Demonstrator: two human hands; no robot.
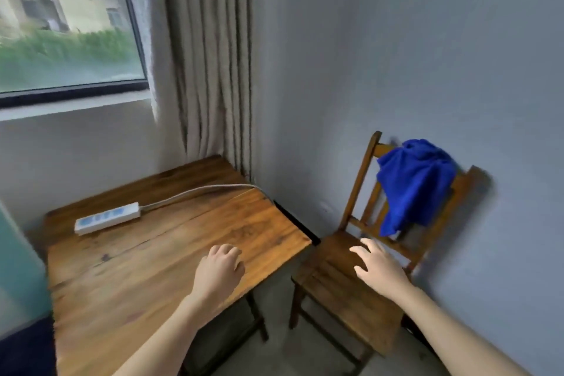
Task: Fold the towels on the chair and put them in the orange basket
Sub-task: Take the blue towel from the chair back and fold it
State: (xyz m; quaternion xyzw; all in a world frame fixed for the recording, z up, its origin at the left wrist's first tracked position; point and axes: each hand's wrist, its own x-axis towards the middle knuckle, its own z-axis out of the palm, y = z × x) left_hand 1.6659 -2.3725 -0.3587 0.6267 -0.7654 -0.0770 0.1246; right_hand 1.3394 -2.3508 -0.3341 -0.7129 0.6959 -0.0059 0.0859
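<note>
A crumpled blue towel (413,185) hangs over the backrest of a wooden chair (345,299) against the right wall. My right hand (378,265) reaches out above the chair seat, fingers spread and holding nothing, a short way below the towel. Over the right part of a wooden table (152,268) hovers my left hand (219,268), its fingers loosely curled and holding nothing. No orange basket is in view.
A white power strip (106,218) with its cable lies at the back left of the table. A curtain (210,55) hangs in the corner beside a window (67,18). A narrow gap separates table and chair. Grey floor shows beneath them.
</note>
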